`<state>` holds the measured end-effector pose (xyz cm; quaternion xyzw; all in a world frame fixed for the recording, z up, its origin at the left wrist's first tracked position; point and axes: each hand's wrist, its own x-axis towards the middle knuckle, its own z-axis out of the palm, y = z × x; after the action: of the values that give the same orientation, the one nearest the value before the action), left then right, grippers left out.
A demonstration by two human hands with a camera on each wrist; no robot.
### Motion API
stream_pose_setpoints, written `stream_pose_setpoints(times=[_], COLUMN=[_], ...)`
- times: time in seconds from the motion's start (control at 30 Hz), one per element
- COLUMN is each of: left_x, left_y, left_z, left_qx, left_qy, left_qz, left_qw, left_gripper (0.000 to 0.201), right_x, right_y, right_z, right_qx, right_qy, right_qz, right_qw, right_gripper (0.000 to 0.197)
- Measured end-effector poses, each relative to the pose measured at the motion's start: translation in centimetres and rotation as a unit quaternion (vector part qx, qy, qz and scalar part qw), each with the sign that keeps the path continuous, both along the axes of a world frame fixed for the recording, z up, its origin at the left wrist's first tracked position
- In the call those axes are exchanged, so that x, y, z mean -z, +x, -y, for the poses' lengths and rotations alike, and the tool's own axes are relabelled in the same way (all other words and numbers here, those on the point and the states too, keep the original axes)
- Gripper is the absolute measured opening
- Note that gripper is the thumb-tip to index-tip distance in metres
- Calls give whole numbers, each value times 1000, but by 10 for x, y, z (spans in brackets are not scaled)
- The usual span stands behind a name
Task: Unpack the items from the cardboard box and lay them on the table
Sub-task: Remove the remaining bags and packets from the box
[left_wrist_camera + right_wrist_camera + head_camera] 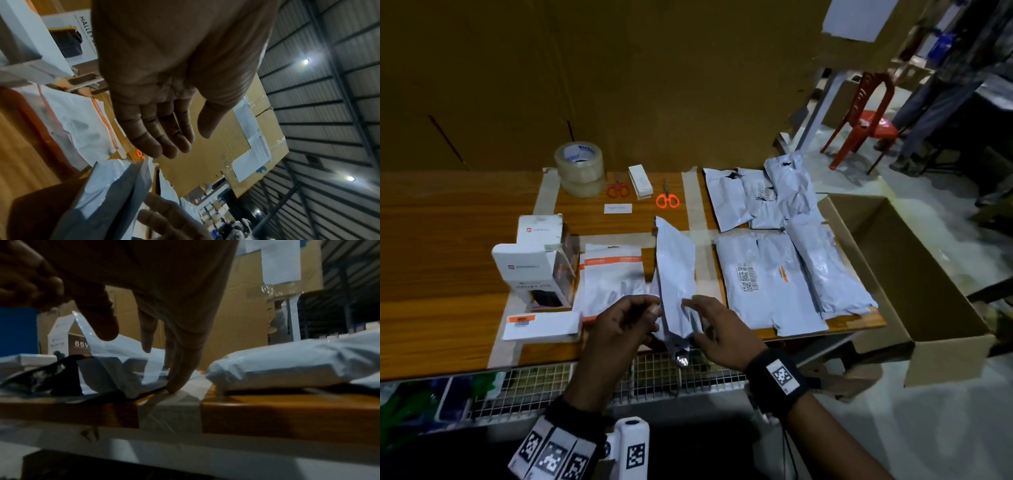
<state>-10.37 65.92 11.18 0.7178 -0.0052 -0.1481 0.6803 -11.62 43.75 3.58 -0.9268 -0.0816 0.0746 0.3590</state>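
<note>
While the cardboard box is sitting open off the table's right end, its inside apparently bare, both hands are hovering spread-fingered beside a grey mailer at the near edge: left hand loose, right hand fingertips touching it; its long axis is running near-to-far.

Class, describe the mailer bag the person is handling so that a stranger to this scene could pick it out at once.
Find the wooden table and the pile of grey mailer bags on its right end. Left of that pile, near the front edge, one grey mailer bag lies between the left hand and right hand. Unlike its stacked neighbours, it lies alone.
</note>
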Motion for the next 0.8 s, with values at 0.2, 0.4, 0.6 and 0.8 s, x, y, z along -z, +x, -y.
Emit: stream_pose_setpoints(times=[0.2,0.4,0.6,0.8], left_x=[6,6,-8,-15], left_y=[-3,-13,-17,-1], left_z=[11,23,68,161], left_qx=[-49,-103,-107,-51], left_qy=[55,73,65,65], left_qz=[-7,-17,0,29], left_qw=[997,992,992,996], left_gripper=[15,14,15,14], right_x=[16,18,-14,-59], right_y=[29,47,22,5], right_z=[-4,-4,43,145], right_qx=[-30,-74,-97,-39], right_qy=[-13,-29,42,125], right_qz=[-18,-14,32,44], right_qw=[999,997,994,990], right_gripper=[60,56,52,31])
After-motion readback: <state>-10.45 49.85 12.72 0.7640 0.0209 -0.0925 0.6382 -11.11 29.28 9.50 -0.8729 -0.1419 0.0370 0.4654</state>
